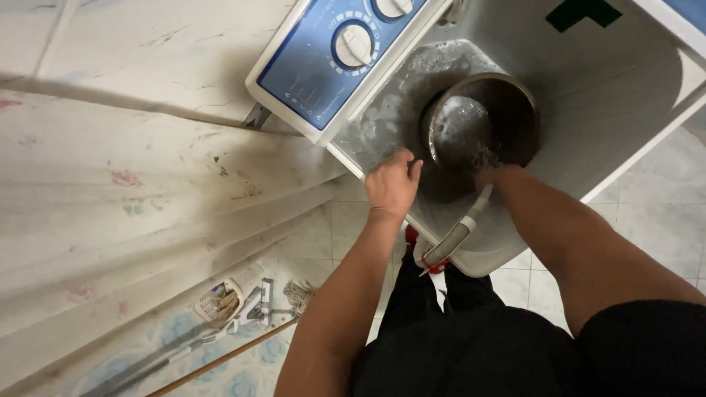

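Note:
A dark metal bowl [482,121] with foam inside stands tilted in the white tub [625,88] of a washing machine, over soapy water [390,110]. My right hand [491,175] reaches into the tub and meets the bowl's lower rim; its fingers are mostly hidden by the bowl. My left hand [393,184] is curled over the tub's front rim, with its thumb close to the bowl's left edge. Both forearms stretch up from the bottom of the view.
A blue control panel with white dials [353,45] lies left of the tub. A grey hose [454,237] hangs over the tub's front. A pale flowered curtain [125,206] fills the left. Mop heads and a wooden stick [243,309] lie on the tiled floor.

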